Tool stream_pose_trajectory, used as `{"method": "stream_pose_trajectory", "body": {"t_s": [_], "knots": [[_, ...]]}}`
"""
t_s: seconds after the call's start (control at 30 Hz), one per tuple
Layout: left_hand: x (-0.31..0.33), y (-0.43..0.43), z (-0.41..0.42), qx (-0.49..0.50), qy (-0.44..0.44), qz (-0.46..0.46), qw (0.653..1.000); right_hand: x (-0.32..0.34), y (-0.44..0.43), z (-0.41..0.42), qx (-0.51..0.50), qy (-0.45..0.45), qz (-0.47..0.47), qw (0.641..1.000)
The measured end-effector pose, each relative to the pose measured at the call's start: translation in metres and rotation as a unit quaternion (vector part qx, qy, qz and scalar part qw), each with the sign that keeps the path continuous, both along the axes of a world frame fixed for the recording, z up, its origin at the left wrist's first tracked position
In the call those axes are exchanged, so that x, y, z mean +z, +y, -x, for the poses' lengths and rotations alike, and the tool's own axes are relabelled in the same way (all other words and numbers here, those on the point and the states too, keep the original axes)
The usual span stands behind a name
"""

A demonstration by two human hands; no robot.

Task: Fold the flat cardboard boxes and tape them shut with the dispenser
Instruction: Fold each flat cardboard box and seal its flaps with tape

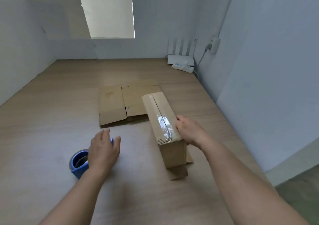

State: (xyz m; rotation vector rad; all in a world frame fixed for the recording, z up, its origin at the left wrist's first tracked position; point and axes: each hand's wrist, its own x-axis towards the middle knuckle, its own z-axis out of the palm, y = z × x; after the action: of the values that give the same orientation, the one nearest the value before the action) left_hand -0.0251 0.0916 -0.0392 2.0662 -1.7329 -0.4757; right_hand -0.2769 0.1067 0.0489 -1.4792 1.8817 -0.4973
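Reaching in from the bottom edge, two bare forearms cross the wooden table (43, 114). Left hand (103, 149), lower centre-left, back up, fingers straight and slightly spread, lies over the blue tape dispenser (78, 163). The dispenser sits on the table and pokes out at the hand's lower left. Cannot tell how firmly the palm touches it.

Right hand (189, 130), centre-right, grips the right top edge of the folded box (160, 114), thumb on top, the other fingers curled over the side and hidden. Box stands on the table, long axis running away. Clear tape runs down its top seam. The flaps at its near end hang open.

Just beyond, touching the box's left side, a stack of flat boxes (112, 104) lies mid-frame.

Far right corner: white router (180, 59), power strip (183, 67), wall plug (213, 45). Upper left: large cardboard sheets (76, 19) lean at the wall.
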Motion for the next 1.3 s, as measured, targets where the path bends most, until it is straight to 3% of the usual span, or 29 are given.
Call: {"method": "stream_pose_trajectory", "body": {"t_s": [0.1,0.2,0.3,0.6,0.67,0.73,0.83,0.9,1.0,1.17,1.3], "knots": [[0.005,-0.008,0.027,-0.029,0.177,-0.057,0.982,-0.007,-0.001,0.017,-0.040,-0.050,0.001,0.998],[-0.002,-0.007,0.046,-0.008,0.312,-0.190,0.931,-0.016,0.000,0.041,-0.094,-0.070,0.026,0.993],[-0.006,0.001,0.073,0.002,0.358,-0.284,0.889,-0.025,0.008,0.070,-0.138,-0.082,0.050,0.986],[-0.017,0.002,0.147,0.046,0.484,-0.377,0.788,-0.048,0.018,0.129,-0.230,-0.099,0.073,0.965],[-0.020,0.000,0.158,0.046,0.479,-0.364,0.797,-0.046,0.019,0.132,-0.232,-0.093,0.075,0.965],[-0.026,-0.004,0.163,0.059,0.457,-0.310,0.831,-0.041,0.020,0.130,-0.228,-0.092,0.077,0.966],[-0.036,-0.016,0.152,0.073,0.355,-0.215,0.907,-0.030,0.019,0.117,-0.210,-0.093,0.078,0.970],[-0.041,-0.019,0.135,0.065,0.269,-0.218,0.936,-0.023,0.019,0.096,-0.167,-0.111,0.061,0.978],[-0.056,-0.010,0.112,0.059,0.209,-0.259,0.941,-0.022,0.018,0.059,-0.092,-0.118,0.034,0.988],[-0.056,0.001,0.094,0.063,0.265,-0.255,0.928,-0.031,0.003,0.024,-0.018,-0.029,0.017,0.999],[-0.032,-0.001,0.068,0.014,0.138,-0.195,0.971,-0.030,-0.004,0.025,-0.011,-0.040,-0.004,0.999]]}}
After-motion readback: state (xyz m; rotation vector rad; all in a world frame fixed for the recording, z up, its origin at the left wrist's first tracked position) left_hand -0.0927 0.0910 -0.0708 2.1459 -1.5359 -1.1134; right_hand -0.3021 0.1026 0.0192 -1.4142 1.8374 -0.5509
